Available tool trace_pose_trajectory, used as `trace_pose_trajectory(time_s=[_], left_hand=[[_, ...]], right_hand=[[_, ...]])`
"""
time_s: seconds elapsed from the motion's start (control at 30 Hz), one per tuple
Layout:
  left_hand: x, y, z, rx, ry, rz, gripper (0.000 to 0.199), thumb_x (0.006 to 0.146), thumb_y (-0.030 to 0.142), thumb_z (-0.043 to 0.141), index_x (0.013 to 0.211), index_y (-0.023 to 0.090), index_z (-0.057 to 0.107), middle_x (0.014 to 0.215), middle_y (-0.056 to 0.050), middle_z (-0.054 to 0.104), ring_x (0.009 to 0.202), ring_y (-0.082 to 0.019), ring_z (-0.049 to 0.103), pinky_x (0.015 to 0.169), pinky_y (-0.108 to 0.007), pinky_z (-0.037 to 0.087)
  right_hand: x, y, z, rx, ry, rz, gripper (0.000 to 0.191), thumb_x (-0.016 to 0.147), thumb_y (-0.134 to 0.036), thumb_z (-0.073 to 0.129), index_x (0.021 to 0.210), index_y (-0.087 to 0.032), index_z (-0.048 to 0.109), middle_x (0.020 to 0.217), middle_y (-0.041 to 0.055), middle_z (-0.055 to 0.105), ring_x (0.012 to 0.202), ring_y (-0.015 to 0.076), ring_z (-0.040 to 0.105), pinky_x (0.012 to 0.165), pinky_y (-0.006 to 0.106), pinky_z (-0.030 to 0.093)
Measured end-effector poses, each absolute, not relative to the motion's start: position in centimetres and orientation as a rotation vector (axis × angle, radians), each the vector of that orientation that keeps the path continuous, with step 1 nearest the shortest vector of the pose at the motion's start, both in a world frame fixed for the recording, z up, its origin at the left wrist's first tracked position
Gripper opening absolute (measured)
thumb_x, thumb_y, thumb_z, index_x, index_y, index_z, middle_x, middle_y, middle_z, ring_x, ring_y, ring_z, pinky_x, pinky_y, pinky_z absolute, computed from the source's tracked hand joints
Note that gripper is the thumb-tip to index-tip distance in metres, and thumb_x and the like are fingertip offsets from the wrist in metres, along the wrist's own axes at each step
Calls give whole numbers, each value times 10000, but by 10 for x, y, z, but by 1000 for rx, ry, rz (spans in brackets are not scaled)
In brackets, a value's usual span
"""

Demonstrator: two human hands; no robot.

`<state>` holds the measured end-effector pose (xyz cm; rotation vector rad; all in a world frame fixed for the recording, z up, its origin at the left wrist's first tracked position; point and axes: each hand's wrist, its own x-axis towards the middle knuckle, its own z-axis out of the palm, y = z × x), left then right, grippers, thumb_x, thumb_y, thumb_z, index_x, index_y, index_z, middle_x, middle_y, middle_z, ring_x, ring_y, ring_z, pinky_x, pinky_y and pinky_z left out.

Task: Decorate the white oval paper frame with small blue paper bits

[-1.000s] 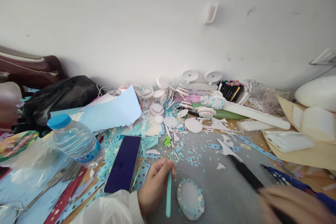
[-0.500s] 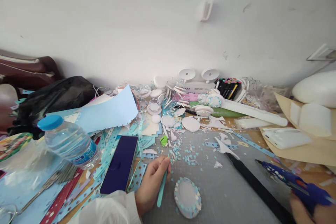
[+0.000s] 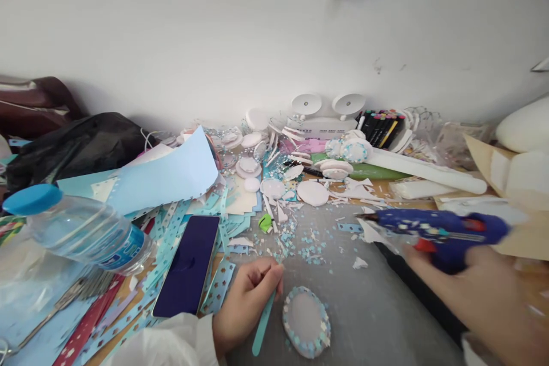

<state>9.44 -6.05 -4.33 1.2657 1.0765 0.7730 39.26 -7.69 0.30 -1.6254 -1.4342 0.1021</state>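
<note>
My left hand rests closed on the grey mat, pinching a thin teal stick. Just right of it lies a white oval disc edged with small blue and white pieces. On the right, my right hand grips a blue glue gun in the air, its nozzle pointing left. Under that hand, a long black-handled tool lies on the mat. Tiny blue and white bits are scattered beyond the disc, near a small green item.
A phone, a water bottle, scissors and patterned paper strips are on the left. White discs, markers and a white stick stand or lie along the wall.
My right hand has lifted the glue gun and brought it leftwards over the mat. The left hand still holds the teal stick. The camera view has shifted slightly.
</note>
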Motion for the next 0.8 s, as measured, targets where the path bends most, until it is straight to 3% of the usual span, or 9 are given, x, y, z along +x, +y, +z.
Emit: trace_pose_trajectory(time_s=[0.03,0.2,0.57,0.8], left_hand=[[94,-60,-43,1287,1076,747,568,840,649,498,540,169,462,537,21,388,542,-108,350,552,-222,271],[93,-59,-42,1336,1067,640,621,818,719,456,541,163,459,545,20,394,535,-101,351,538,-222,266],[91,-59,-38,1298,1004,557,632,822,718,461,545,151,480,535,22,395,517,-86,338,516,-218,250],[91,-59,-39,1295,972,584,608,846,684,462,557,150,500,534,22,407,519,-88,343,521,-221,263]], right_hand=[[377,-70,2,-1726,-1444,113,269,603,-233,715,422,-240,515,361,12,501,319,152,477,342,265,296],[327,-66,-28,-1710,-1609,212,208,645,-351,569,478,-236,522,414,-5,554,365,168,531,384,265,431],[328,-73,-36,-1669,-1675,97,185,691,-306,528,520,-239,505,407,-24,544,333,147,516,343,224,419],[326,-73,-36,-1651,-1757,83,269,697,-306,516,440,-247,466,360,-20,500,305,142,485,313,231,377]])
